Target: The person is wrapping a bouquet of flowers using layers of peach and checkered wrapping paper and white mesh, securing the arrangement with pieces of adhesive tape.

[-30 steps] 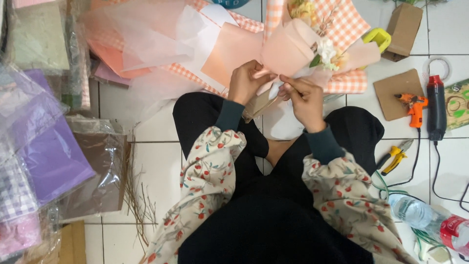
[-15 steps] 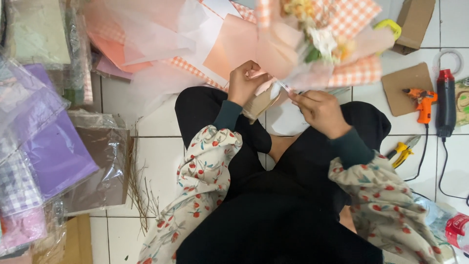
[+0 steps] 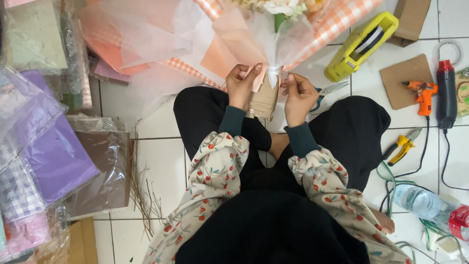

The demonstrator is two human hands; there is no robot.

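Top centre of frame: left hand (image 3: 243,85) and right hand (image 3: 299,95) both pinch the bouquet (image 3: 266,58) neck, peach and checked wrap enclosing white flowers (image 3: 281,7), long axis vertical, blooms pointing up-frame.

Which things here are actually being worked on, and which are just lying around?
In hand:
left hand
right hand
bouquet

Lying about:
tape dispenser
glue gun
pliers
water bottle
purple paper
scissors
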